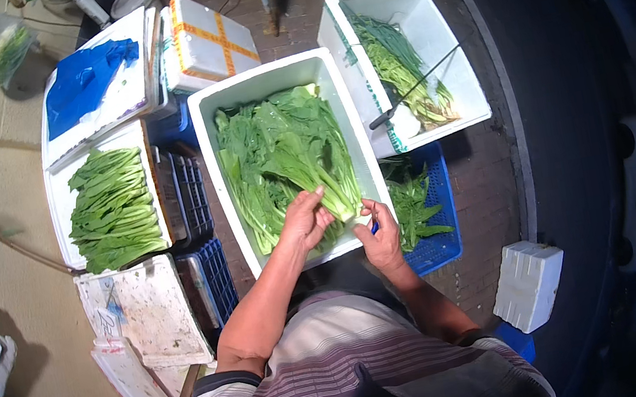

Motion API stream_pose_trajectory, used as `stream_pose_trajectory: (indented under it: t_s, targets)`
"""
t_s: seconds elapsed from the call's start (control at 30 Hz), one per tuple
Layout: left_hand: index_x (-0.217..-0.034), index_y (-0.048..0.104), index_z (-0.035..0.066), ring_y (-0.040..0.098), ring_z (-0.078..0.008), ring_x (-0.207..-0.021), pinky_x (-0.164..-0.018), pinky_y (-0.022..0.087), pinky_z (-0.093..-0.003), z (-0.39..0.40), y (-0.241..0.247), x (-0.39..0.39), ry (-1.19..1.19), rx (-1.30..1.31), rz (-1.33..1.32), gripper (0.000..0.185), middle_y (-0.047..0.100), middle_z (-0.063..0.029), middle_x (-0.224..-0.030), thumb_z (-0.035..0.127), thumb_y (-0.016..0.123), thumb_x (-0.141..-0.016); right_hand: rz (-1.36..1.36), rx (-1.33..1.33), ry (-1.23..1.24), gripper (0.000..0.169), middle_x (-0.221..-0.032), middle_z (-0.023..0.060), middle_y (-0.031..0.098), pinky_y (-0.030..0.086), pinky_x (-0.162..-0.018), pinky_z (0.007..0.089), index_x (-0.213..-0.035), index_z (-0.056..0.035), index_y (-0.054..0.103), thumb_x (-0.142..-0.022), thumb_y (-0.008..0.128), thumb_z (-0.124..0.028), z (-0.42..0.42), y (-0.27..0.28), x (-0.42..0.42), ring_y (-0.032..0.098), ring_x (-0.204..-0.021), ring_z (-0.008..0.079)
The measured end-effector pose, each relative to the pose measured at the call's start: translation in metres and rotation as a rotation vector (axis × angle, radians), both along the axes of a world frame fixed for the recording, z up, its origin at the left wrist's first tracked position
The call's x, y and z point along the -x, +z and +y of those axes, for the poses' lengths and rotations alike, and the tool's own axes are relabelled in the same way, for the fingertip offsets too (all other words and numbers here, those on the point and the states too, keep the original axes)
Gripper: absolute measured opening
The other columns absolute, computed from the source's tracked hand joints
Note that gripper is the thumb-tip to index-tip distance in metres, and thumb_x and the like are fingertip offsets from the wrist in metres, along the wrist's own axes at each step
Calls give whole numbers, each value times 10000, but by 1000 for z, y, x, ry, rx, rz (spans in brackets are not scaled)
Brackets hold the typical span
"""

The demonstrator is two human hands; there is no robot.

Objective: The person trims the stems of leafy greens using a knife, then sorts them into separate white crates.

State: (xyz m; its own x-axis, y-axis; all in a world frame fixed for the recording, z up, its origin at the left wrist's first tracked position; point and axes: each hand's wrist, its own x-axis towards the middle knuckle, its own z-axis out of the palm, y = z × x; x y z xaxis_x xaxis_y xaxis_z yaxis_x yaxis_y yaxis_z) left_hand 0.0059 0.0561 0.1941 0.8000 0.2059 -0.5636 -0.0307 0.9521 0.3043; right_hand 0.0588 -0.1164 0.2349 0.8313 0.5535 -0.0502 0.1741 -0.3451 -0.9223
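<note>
My left hand (303,220) holds a bunch of leafy green vegetable (314,177) by its pale stalks, thumb on top. The bunch lies over the near part of a white foam box (214,172), its cut ends towards me and its leaves pointing away. My right hand (381,235) is at the stalk ends, thumb and forefinger bent close to them. A small blue object (375,228) shows between its fingers; most of it is hidden, so I cannot tell what it is. More leafy greens (255,127) fill the box beneath.
Left, trimmed greens (111,208) lie in a row on a foam lid above plastic crates (190,188). Right, another foam box (411,0) holds long green vegetables (397,65), with a dark-handled rod (383,118) across it. A blue crate (446,227) of leaves sits below.
</note>
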Motion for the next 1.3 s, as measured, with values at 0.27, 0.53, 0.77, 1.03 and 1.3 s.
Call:
stream_pose_trajectory:
  t_s: [0.27, 0.53, 0.77, 1.03, 1.3]
  targets:
    - [-1082, 547, 4, 661, -278, -917, -801, 570, -400, -11, 22, -25, 70, 137, 82, 216, 650, -150, -1018, 188, 557, -969, -166, 7, 88, 631, -958, 190, 643, 502, -751, 420, -1392, 59, 340, -892, 618, -206, 3, 25, -2, 644, -839, 356]
    - [-1160, 520, -20, 646, -303, -983, -896, 533, -460, -19, 34, -25, 32, 242, 91, 293, 635, -171, -1082, 215, 530, -985, -241, 35, 92, 685, -996, 263, 651, 513, -700, 462, -1397, 49, 323, -878, 644, -263, 16, 21, -11, 654, -827, 422]
    - [-1117, 540, -10, 658, -222, -902, -772, 581, -352, -18, 23, -17, 50, 254, 68, 220, 645, -130, -1035, 165, 525, -984, -261, 56, 115, 504, -1008, 262, 645, 519, -708, 422, -1335, 25, 453, -885, 619, -130, 11, 37, -12, 656, -838, 406]
    - [-1084, 559, -4, 658, -250, -916, -798, 576, -375, -31, 51, -19, -61, 187, 51, 198, 650, -136, -1010, 160, 533, -977, -106, -81, 119, 505, -1152, 246, 621, 489, -877, 357, -1346, 10, 470, -859, 600, 14, -20, 47, -16, 634, -1039, 344]
    - [-1027, 574, -13, 654, -285, -939, -891, 532, -429, -52, 51, -25, -152, 145, -15, 178, 649, -194, -1033, 151, 553, -962, 285, -173, -325, 494, -932, 43, 605, 512, -649, 230, -1423, -24, 403, -942, 512, -59, -69, 29, -10, 551, -698, 87]
